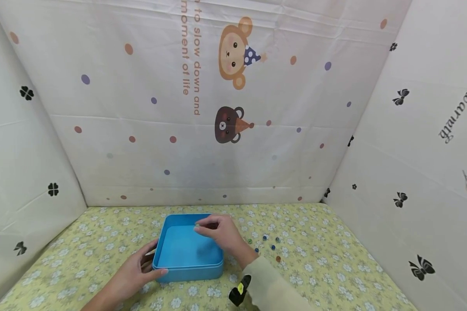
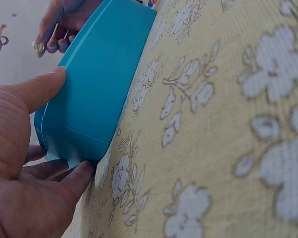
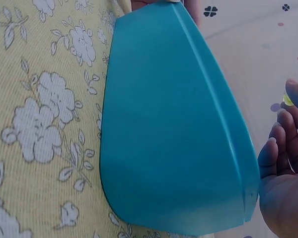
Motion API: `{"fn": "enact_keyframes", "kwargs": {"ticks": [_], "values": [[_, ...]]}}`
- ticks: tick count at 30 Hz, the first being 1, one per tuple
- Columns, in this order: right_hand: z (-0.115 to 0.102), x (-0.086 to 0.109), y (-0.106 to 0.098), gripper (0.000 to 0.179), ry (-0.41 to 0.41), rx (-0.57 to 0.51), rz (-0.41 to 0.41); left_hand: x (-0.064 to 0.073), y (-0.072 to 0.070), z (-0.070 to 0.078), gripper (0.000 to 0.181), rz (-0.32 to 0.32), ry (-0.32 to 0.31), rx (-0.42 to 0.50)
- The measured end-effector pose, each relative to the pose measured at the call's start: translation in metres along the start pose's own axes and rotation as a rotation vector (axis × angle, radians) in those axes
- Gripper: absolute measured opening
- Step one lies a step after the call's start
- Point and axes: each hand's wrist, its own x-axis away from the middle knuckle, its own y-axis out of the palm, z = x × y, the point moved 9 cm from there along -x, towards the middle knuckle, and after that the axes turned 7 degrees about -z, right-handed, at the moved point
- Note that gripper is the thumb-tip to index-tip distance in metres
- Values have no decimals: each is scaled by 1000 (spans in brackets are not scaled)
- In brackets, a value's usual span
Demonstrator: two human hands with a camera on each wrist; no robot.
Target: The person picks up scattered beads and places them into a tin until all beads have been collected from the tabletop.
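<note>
A square blue plastic box (image 1: 190, 274) sits on the table with its top uncovered. My left hand (image 1: 133, 271) grips its near left corner, the thumb by the front rim and the fingers along the side. Over the box's right part, my right hand (image 1: 222, 233) pinches a small clear marble with yellow-green inside (image 2: 39, 47) between thumb and forefinger. The right wrist view shows the marble (image 3: 287, 100) only partly. Several marbles lie on the table right of the box, among them a blue marble (image 1: 273, 247), a green marble (image 1: 250, 241) and an orange-brown marble (image 1: 278, 259).
A yellow cloth with white flowers (image 1: 327, 276) covers the table. White sheets printed with animals and dots (image 1: 202, 164) hang behind, with more sheets at both sides. The right sleeve and a black wrist strap (image 1: 239, 292) are near the table's front.
</note>
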Motion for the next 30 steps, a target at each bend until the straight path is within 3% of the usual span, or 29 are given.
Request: {"fn": "enact_keyframes", "kwargs": {"ticks": [7, 17, 30], "values": [[-3, -3, 8, 21, 15, 6, 6, 0, -1, 0, 94, 27, -14, -12], [-4, -8, 19, 22, 14, 23, 11, 2, 1, 2, 96, -13, 8, -1], [-2, -17, 32, 23, 85, 45, 17, 0, 0, 0, 96, -26, 18, 6]]}}
